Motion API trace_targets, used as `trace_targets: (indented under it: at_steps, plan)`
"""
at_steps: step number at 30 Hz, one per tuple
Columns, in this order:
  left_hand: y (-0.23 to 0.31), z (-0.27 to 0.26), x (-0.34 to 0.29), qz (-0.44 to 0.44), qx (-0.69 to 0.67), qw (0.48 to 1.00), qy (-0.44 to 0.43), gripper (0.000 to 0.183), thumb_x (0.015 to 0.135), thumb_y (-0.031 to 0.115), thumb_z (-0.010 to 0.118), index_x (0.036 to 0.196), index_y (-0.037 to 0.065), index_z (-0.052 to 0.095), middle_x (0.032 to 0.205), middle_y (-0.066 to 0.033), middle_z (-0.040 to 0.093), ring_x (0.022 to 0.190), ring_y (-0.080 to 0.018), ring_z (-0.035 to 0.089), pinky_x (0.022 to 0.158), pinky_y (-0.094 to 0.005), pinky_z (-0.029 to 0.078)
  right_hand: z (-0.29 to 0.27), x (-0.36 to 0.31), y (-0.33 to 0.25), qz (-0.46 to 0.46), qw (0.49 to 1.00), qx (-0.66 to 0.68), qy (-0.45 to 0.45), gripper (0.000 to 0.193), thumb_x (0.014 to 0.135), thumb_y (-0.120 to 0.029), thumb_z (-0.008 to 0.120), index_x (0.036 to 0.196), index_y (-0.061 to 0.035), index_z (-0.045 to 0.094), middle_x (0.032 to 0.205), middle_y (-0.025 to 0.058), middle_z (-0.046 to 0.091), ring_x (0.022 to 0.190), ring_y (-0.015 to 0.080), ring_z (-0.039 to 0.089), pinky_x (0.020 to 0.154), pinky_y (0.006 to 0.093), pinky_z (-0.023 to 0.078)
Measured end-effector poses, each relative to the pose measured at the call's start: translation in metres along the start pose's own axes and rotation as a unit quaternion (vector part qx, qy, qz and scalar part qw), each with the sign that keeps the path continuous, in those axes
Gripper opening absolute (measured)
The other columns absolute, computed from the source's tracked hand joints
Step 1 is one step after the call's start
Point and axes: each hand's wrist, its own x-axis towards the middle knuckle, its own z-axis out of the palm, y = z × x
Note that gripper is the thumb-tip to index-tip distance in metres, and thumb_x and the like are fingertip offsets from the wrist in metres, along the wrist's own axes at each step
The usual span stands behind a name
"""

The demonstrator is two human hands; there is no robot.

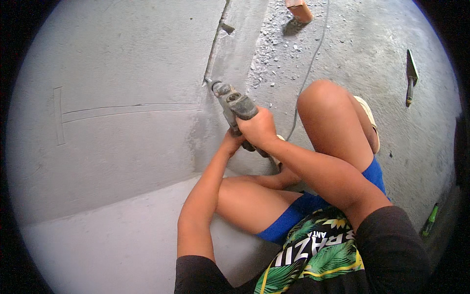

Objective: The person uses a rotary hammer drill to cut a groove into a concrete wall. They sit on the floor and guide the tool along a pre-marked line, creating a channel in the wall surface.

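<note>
So – 2 hands (258,127) on drill (240,105)

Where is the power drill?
In head view, the power drill is above centre, in left hand and right hand, its tip up-left at the wall groove.

A grey, long-bodied power drill (227,102) is sitting between the left hand (231,143) and right hand (258,128), its bit meeting the near end of a narrow, dark, straight groove (213,52). A flat grey cement surface (122,59) is stretching left of the groove. Small pale rubble chips (267,61) are lying to its right. Beyond the drill, an orange-red, block-shaped brick (301,12) is sitting left of a thin grey cable (306,80). A pointed metal trowel (411,71) is lying far right, a slender green object (431,220) nearer the person.
</note>
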Motion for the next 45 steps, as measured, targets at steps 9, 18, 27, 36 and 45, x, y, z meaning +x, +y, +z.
trace_targets:
  at_steps: [9,18,27,36,45]
  plan:
    - [0.039,0.020,0.008,-0.009,-0.042,0.999,0.022,0.071,0.078,0.029,0.084,0.136,0.001,0.053,0.130,-0.0104,0.063,0.117,-0.0219,0.060,0.099,-0.0365,0.048,-0.020,0.014,-0.007,0.018,0.999,0.027,0.004,0.031,0.074,-0.030,0.073,0.087,-0.0014,0.073,0.083,0.0256,0.070,0.084,0.0446,0.069,0.081,0.0477,0.053]
    - [0.059,0.038,-0.053,-0.008,0.009,0.999,0.044,0.074,0.076,0.037,0.086,0.135,0.004,0.056,0.129,-0.0092,0.064,0.116,-0.0216,0.060,0.098,-0.0374,0.048,-0.052,-0.026,-0.028,0.057,0.997,0.047,-0.002,0.036,0.072,-0.031,0.073,0.085,0.0030,0.073,0.082,0.0296,0.069,0.083,0.0449,0.070,0.077,0.0477,0.054]
    - [0.120,0.089,-0.158,0.063,-0.219,0.971,0.078,0.049,0.085,0.031,0.079,0.125,0.009,0.061,0.117,-0.0029,0.066,0.104,-0.0170,0.062,0.094,-0.0345,0.049,-0.119,-0.072,-0.119,-0.050,0.989,-0.079,-0.116,0.046,0.075,-0.038,0.066,0.077,0.0082,0.071,0.080,0.0285,0.069,0.087,0.0427,0.070,0.080,0.0448,0.056]
    - [0.089,0.215,-0.245,0.107,-0.401,0.905,-0.095,0.044,0.098,0.043,0.058,0.126,0.009,0.062,0.119,-0.0040,0.067,0.112,-0.0187,0.060,0.094,-0.0321,0.045,-0.166,-0.147,-0.137,-0.059,0.944,-0.250,-0.208,0.050,0.075,-0.041,0.066,0.085,0.0077,0.071,0.089,0.0304,0.070,0.090,0.0422,0.070,0.083,0.0438,0.056]
    - [0.012,0.234,-0.302,0.101,-0.552,0.818,-0.126,0.036,0.097,0.032,0.065,0.125,0.011,0.061,0.123,-0.0035,0.066,0.110,-0.0202,0.062,0.094,-0.0379,0.049,-0.105,-0.210,-0.073,-0.076,0.926,-0.294,-0.224,0.059,0.074,-0.047,0.068,0.088,0.0093,0.071,0.097,0.0326,0.069,0.098,0.0444,0.068,0.087,0.0449,0.055]
